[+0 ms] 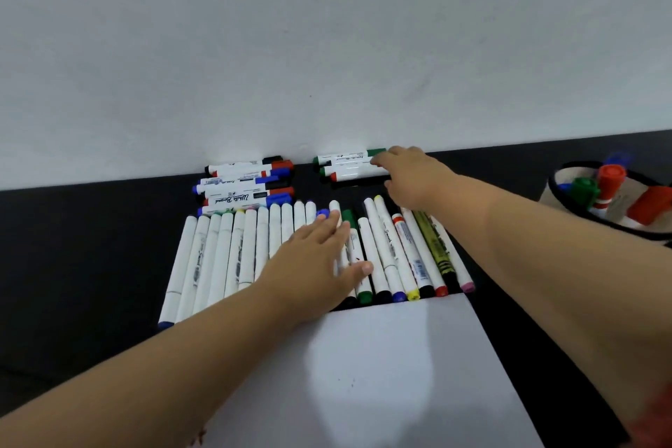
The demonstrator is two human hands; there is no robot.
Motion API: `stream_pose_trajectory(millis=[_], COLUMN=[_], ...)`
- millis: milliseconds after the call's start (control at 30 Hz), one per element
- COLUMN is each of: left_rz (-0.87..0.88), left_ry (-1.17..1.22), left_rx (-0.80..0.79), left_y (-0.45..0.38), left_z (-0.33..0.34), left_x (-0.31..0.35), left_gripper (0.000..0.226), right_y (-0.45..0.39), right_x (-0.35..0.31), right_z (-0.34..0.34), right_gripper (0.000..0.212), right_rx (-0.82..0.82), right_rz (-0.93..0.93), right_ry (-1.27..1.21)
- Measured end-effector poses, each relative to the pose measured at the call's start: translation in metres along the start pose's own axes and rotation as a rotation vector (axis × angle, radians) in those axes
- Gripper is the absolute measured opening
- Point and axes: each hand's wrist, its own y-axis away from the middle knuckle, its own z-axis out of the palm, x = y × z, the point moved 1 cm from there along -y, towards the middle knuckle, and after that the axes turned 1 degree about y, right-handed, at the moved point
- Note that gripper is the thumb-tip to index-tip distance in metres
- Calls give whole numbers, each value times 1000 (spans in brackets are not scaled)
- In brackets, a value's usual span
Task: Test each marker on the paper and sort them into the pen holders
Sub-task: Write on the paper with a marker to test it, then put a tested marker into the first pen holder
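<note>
Markers (262,251) lie under the flat left hand (312,265); right hand (411,175) fingers the whiteboard-marker stack (345,165) at the wall's edge.

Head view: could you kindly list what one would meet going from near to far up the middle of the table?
Sheet of white paper → row of white-barrelled markers, with the left hand resting on it → right hand at the green-capped whiteboard markers → white wall.
</note>
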Motion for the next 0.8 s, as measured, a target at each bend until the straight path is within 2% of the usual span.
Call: stream_pose_trajectory(millis=[100,367,600,800], left_rz=[3,4,1,-5], left_ry=[-14,-8,-23,-75], left_rx=[7,26,15,-48], left_y=[1,1,3,5], left_z=[2,4,4,-8], left_x=[0,0,0,5], left_gripper=[71,71,72,72], right_y=[-15,-27,-24,11], right_x=[3,1,-2,-7], right_z=[9,16,13,-4], right_gripper=[56,25,34,28], right_rx=[-51,41,-4,118], right_rz=[-10,-53,-57,3], right_ry=[4,12,34,-154])
